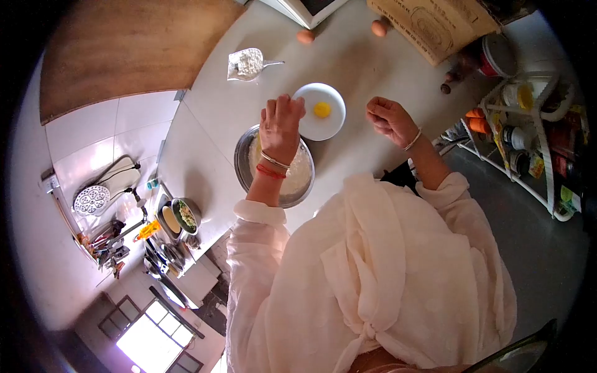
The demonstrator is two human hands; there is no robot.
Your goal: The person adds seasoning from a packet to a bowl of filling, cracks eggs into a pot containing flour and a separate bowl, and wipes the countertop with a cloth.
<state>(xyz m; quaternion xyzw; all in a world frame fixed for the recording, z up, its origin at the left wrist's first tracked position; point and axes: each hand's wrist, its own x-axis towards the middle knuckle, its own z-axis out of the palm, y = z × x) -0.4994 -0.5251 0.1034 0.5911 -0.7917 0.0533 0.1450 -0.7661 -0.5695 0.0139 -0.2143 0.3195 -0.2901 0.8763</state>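
"Metal bowl (241,163) sits left of centre in the frame, pale powder (300,171) inside. How does its rim lie?"

"Right up beside the white bowl (326,130), which stands above and to the right with an egg yolk (322,110) in it. Whether the two touch, I can't tell; the left hand (280,127) covers part of that join."

"What is that hand doing?"

"Its forearm crosses the metal bowl's lower rim, and its fingers are bent downward by the white bowl's left edge. Whether they grip anything, I can't tell."

"And the right hand (392,123)?"

"Curled nearly closed, above the table (351,158), well apart from the white bowl. Its palm is hidden, so I can't say whether it holds something."

"Where is there room to move?"

"A strip of bare tabletop runs between the white bowl and the right hand, and a wider stretch rises toward two eggs (305,36) at the top."

"What bounds it?"

"Upper left, a scoop (232,65) of white powder, its handle pointing right toward the white bowl. Upper right, a cardboard carton (429,28). Past the table's right edge stands a white rack (542,137) of jars."
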